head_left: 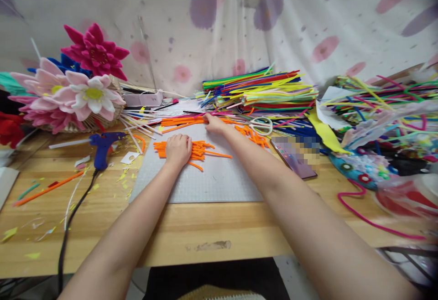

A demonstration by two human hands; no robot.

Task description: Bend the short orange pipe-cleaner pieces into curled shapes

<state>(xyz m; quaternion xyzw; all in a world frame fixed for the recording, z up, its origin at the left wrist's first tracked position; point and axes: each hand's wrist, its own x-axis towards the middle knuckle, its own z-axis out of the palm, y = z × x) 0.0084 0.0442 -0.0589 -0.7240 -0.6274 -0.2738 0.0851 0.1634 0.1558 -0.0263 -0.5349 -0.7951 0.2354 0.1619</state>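
Watching through the head cam, I've got the left hand [178, 150] palm-down over a messy pile of short orange pipe cleaners [198, 151] on the grey cutting mat [212, 190], fingers half curled; can't tell if it's gripping or just pressing. The right hand [215, 125] reaches to the mat's far edge, fingers bent in at the long orange pipe cleaners [183, 121], and I can't see whether it's pinching any. More orange pieces [256, 138] lie near the mat's right side, by the white-handled scissors [262, 126]. My worry: if the left hand slides or lifts sharply, those short bits could scatter, since they already point every which way. Dragging out a long one might snag the scissors or the multicoloured pipe cleaner heap [260, 92] behind. The right forearm also passes near the smartphone [292, 156], so a careless elbow could nudge it. On the other side, the blue glue gun's [104, 147] black cord [77, 209] hangs over the table edge; a tug there might pull it down. Brands or labels? None I can read: the phone's icons are tiny and partly pixelated.
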